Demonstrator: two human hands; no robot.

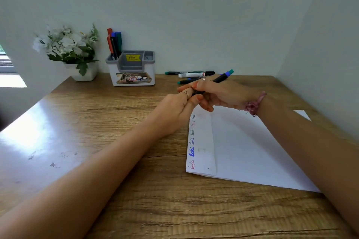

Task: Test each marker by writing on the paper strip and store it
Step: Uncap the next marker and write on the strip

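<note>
My right hand (pixel 219 94) grips a dark marker (pixel 221 78) whose green end points up to the right. My left hand (pixel 177 107) has its fingers curled round the marker's lower end, which is hidden between both hands. Under them lies a white paper (pixel 252 151) with a folded strip (pixel 200 141) along its left side, carrying several short written words in red, blue and dark ink. Several loose markers (pixel 191 74) lie on the desk behind my hands. A grey and white organiser (pixel 132 68) at the back holds red, blue and green markers (pixel 114 44).
A white pot of white flowers (pixel 71 50) stands at the back left beside the organiser. The wooden desk (pixel 97 132) meets walls at the back and on the right. A small scrap of white paper (pixel 303 115) lies near the right wall.
</note>
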